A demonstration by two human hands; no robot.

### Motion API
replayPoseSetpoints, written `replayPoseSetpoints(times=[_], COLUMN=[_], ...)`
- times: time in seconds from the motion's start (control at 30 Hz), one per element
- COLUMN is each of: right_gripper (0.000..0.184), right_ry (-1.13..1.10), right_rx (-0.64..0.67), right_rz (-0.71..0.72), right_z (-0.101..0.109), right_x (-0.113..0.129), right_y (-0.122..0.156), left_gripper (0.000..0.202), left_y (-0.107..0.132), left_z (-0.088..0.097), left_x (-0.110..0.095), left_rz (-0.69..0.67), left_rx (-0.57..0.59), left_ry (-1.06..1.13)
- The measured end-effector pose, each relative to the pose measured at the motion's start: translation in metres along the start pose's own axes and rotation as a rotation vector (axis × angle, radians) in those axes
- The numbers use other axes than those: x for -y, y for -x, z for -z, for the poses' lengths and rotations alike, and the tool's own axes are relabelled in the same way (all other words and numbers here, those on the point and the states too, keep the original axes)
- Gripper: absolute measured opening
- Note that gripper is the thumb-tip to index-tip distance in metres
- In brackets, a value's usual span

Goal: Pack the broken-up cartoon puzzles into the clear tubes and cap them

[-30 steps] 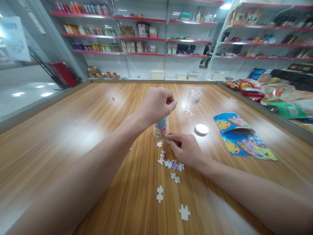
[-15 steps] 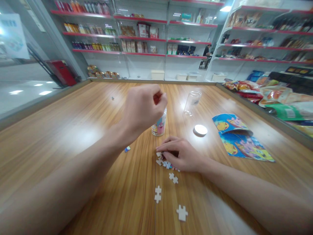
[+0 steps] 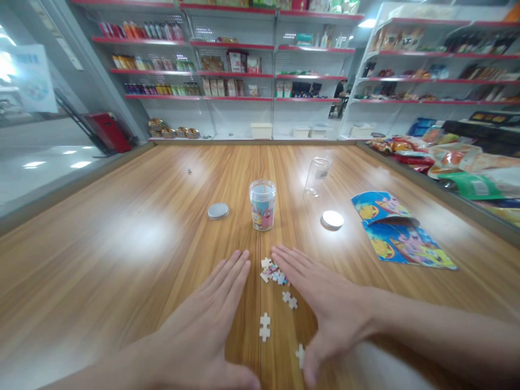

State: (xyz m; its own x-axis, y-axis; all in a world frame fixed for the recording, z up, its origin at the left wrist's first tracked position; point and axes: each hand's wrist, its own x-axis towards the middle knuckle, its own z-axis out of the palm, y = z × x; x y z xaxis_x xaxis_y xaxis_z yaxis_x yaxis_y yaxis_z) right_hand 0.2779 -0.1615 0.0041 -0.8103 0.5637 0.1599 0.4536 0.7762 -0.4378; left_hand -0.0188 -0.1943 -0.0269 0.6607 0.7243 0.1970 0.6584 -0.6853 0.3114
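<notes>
A small heap of jigsaw pieces [image 3: 274, 272] lies on the wooden table between my hands, partly covered by the right one. My left hand [image 3: 211, 314] is stretched out to the left of the heap, thumb apart, holding nothing. On the other side, my right hand [image 3: 320, 292] lies with straight fingers along the heap's edge, its thumb by a loose jigsaw piece [image 3: 300, 355]. Closer to me are more pale jigsaw pieces [image 3: 265, 327], back side up. Beyond the heap stands a clear jar [image 3: 262, 206] with a cartoon picture on it, its top uncovered.
A silver lid [image 3: 218, 210] lies left of the jar, and a white-topped lid [image 3: 332, 219] to its right. Farther back is a clear empty jar [image 3: 317, 176]. A curled blue cartoon sheet [image 3: 406, 233] rests at right. Snack packets [image 3: 467, 162] line the right edge.
My left hand has come down from above the jar to the left of the heap and opened. My right hand has released the pieces, straightened its fingers and moved slightly nearer.
</notes>
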Motion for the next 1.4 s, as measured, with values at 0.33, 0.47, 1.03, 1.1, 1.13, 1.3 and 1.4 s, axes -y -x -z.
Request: replayPoseSetpoints(times=[0.33,0.47,1.03,1.1,1.13,1.3,1.4], right_gripper=[0.111,0.090,0.012,0.011,0.010,0.012,0.015], right_ry=[0.148,0.108,0.194,0.184,0.180,0.230,0.288], right_rx=[-0.176,-0.263,-0.278,-0.290,-0.294,-0.286,-0.246], right_rz=[-0.155,-0.116,-0.100,-0.092,-0.089,-0.080,-0.088], right_z=[-0.018,-0.021,-0.029,-0.031,-0.032,-0.033,-0.030], right_x=[0.001,0.000,-0.007,-0.009,-0.010,-0.011,-0.008], right_y=[-0.022,-0.046,-0.054,-0.054,-0.054,-0.054,-0.053], left_gripper=[0.065,0.065,0.023,0.021,0.020,0.018,0.020], left_y=[-0.100,-0.112,-0.098,-0.099,-0.099,-0.103,-0.104], left_z=[-0.039,-0.037,-0.029,-0.028,-0.027,-0.026,-0.028], left_x=[-0.031,-0.028,-0.041,-0.043,-0.043,-0.042,-0.040], left_rz=[0.115,0.263,0.532,0.536,0.539,0.528,0.529], left_rx=[-0.262,-0.484,-0.677,-0.666,-0.665,-0.618,-0.663], left_ry=[0.317,0.768,1.495,1.511,1.517,1.541,1.517])
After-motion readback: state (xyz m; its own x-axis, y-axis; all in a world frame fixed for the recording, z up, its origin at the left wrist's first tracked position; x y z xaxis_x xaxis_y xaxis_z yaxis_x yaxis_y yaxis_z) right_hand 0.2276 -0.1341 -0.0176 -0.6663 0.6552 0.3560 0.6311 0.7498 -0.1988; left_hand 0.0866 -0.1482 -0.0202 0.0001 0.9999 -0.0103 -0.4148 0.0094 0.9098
